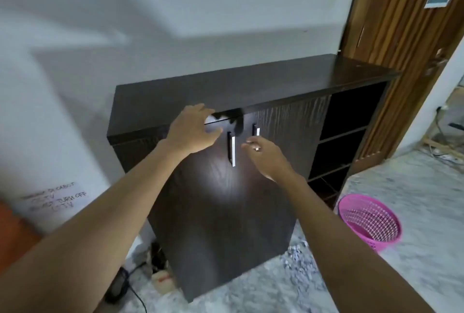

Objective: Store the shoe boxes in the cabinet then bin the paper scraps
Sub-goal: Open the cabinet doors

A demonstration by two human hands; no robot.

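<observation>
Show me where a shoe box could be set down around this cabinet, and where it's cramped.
The cabinet top shows bare from its left end to the wooden door frame. The floor beyond the pink basket is bare too. Crowded: paper scraps at the cabinet's foot, cables by its left corner, left hand and right hand at the doors.
</observation>
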